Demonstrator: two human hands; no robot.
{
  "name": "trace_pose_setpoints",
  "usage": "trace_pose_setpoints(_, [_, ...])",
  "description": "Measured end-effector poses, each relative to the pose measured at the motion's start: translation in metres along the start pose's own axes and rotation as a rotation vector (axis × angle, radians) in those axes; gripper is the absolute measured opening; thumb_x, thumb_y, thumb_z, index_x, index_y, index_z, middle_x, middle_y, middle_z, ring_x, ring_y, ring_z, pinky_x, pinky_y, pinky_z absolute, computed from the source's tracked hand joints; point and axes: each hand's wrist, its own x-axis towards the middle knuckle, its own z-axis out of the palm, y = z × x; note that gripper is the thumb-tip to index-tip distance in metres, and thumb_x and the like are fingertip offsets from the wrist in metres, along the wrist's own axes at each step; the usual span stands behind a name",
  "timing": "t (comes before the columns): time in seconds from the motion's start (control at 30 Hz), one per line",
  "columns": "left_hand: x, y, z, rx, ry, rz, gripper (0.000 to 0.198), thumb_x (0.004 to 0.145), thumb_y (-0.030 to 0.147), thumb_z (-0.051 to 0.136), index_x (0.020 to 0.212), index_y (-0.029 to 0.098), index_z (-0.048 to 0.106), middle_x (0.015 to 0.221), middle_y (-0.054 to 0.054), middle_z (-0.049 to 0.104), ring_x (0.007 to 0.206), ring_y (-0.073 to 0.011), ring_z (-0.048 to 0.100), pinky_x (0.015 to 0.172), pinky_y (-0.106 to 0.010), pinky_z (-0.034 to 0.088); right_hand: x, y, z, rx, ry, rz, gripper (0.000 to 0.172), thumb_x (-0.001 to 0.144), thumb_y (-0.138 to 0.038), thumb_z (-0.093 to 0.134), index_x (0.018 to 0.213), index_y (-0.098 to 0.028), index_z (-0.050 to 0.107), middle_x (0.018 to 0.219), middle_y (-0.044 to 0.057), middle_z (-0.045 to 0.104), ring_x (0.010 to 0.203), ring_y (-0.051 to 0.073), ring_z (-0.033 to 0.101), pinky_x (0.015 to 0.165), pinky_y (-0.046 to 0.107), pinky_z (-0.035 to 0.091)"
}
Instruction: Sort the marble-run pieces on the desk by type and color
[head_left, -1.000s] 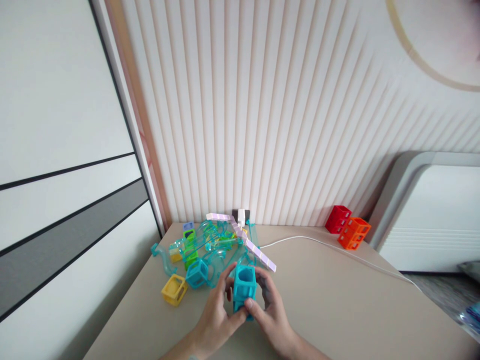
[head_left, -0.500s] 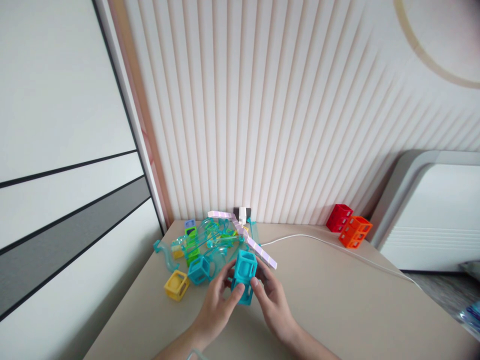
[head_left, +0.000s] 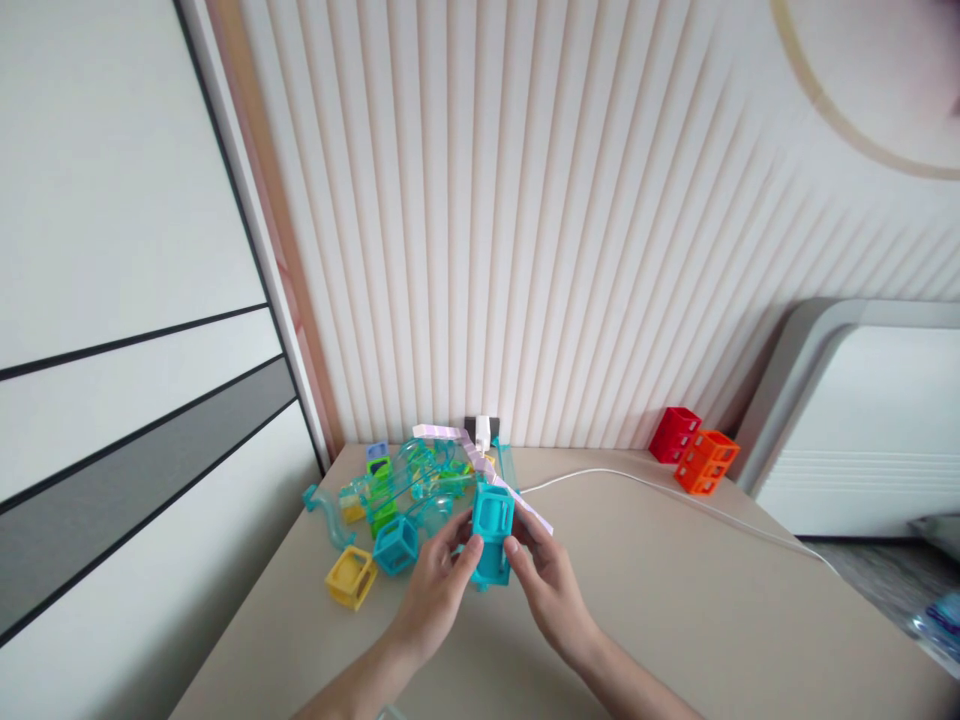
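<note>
Here we look down on a beige counter [head_left: 675,600] set against a ribbed wall, and we hold our work just above it, near its middle and toward the front edge. Toward the back left corner sits the biggest clutter, a heap of clear teal track pieces [head_left: 420,480] with a pale lilac strip [head_left: 480,462] lying across it. A white cable [head_left: 675,497] runs from the back edge off toward the right edge. Near the back right corner, a red cube [head_left: 675,434] and an orange block [head_left: 706,462] touch each other by the wall. Our left hand [head_left: 435,590] and right hand [head_left: 551,590] meet around a teal block [head_left: 491,535], held upright; each grip is closed on it, fingers pinching its sides. Just left of our hands a loose teal cube [head_left: 395,545] rests, and a yellow cube [head_left: 350,577] lies beside that, nearer the left edge.
</note>
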Motion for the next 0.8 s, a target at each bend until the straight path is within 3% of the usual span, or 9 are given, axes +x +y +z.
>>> trace_pose_setpoints(0.2, [0.040, 0.019, 0.002, -0.104, 0.134, -0.055, 0.049, 0.088, 0.062, 0.065, 0.118, 0.022, 0.071, 0.100, -0.005, 0.076, 0.089, -0.0223, 0.069, 0.076, -0.030, 0.053, 0.041, -0.027, 0.002, 0.035, 0.031, -0.022, 0.054, 0.095, -0.052, 0.064, 0.141, -0.024, 0.061, 0.130, 0.010, 0.072, 0.115, 0.029, 0.069, 0.100, 0.045, 0.056])
trace_pose_setpoints(0.37, [0.072, 0.051, 0.011, -0.486, -0.011, 0.035, 0.038, 0.087, 0.048, 0.075, 0.111, 0.022, 0.065, 0.096, -0.002, 0.074, 0.085, -0.0162, 0.069, 0.074, -0.025, 0.052, 0.078, -0.053, 0.006, -0.064, 0.097, -0.164, 0.039, 0.099, -0.046, 0.059, 0.131, -0.027, 0.070, 0.126, 0.007, 0.074, 0.123, 0.031, 0.065, 0.106, 0.046, 0.051])
trace_pose_setpoints(0.47, [0.079, 0.067, 0.007, -0.555, -0.132, 0.109, 0.031, 0.087, 0.041, 0.077, 0.109, 0.022, 0.065, 0.101, -0.003, 0.074, 0.091, -0.0166, 0.070, 0.081, -0.026, 0.053, 0.085, -0.067, 0.005, -0.164, 0.115, -0.305, 0.031, 0.102, -0.038, 0.057, 0.127, -0.029, 0.072, 0.133, 0.007, 0.070, 0.128, 0.028, 0.062, 0.109, 0.043, 0.048])
trace_pose_setpoints(0.6, [0.074, 0.080, -0.017, -0.399, -0.297, 0.190, 0.026, 0.087, 0.026, 0.079, 0.109, 0.022, 0.067, 0.111, -0.004, 0.073, 0.102, -0.0169, 0.069, 0.087, -0.025, 0.053, 0.075, -0.083, -0.005, -0.299, 0.029, -0.485, 0.029, 0.101, -0.023, 0.058, 0.125, -0.032, 0.073, 0.128, 0.007, 0.070, 0.117, 0.022, 0.067, 0.099, 0.032, 0.053])
trace_pose_setpoints(0.7, [0.063, 0.088, -0.035, -0.244, -0.406, 0.216, 0.027, 0.087, 0.022, 0.079, 0.112, 0.022, 0.068, 0.134, -0.009, 0.065, 0.122, -0.0243, 0.062, 0.099, -0.032, 0.052, 0.062, -0.089, -0.016, -0.363, -0.095, -0.584, 0.038, 0.099, -0.013, 0.058, 0.129, -0.032, 0.070, 0.125, 0.008, 0.071, 0.111, 0.020, 0.070, 0.091, 0.028, 0.056])
trace_pose_setpoints(0.8, [0.051, 0.094, -0.044, -0.137, -0.473, 0.259, 0.025, 0.090, 0.024, 0.075, 0.114, 0.024, 0.069, 0.143, -0.011, 0.059, 0.132, -0.0282, 0.056, 0.104, -0.036, 0.049, 0.052, -0.092, -0.023, -0.425, -0.141, -0.669, 0.041, 0.097, -0.008, 0.058, 0.130, -0.029, 0.068, 0.129, 0.011, 0.069, 0.112, 0.021, 0.070, 0.090, 0.028, 0.056])
